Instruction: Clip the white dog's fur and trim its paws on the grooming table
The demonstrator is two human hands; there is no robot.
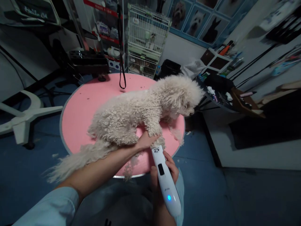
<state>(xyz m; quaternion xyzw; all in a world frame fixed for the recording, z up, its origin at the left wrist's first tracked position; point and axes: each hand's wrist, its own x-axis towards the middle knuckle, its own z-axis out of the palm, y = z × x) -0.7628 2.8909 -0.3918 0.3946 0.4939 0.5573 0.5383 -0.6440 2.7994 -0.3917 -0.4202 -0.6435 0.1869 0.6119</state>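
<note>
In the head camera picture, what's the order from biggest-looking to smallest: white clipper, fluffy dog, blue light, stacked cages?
1. Fluffy dog
2. Stacked cages
3. White clipper
4. Blue light

The clipper is nearer the camera than the cages, so it looks extra big.

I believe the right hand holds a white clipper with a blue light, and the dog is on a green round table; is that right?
Not quite: the dog is on a pink round table, not green, as the head view shows.

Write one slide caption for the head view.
Left hand gripping dog's foreleg, right hand holding white clipper at front paw.
</note>
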